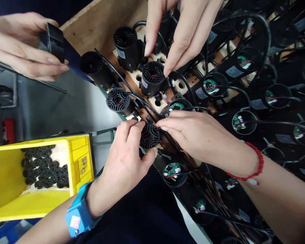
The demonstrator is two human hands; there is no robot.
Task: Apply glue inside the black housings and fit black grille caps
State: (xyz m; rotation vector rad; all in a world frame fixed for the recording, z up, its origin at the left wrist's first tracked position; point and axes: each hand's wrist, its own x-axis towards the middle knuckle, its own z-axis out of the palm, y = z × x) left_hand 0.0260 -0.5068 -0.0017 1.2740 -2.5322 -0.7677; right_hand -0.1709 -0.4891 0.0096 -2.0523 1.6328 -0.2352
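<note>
My left hand (128, 145), with a blue strap at the wrist, grips the rim of a round black vented cap (150, 136) with fingers and thumb. Its underside is hidden, so I cannot tell how far it sits in a housing. My right hand (190, 132), wearing a red bracelet, pinches a black cable (158, 128) at the cap's edge. Just beyond stands a housing with another vented cap (118, 100). Close to my right hand, an uncapped black housing (179, 105) shows a green circuit board inside.
A co-worker's hand (27, 45) holds a black cap (55, 42); their other hand (185, 30) touches a capped housing (153, 78). A yellow bin (80, 162) with several black caps stands at left. Rows of cabled housings fill the right side. A wooden wall (91, 23) borders the back.
</note>
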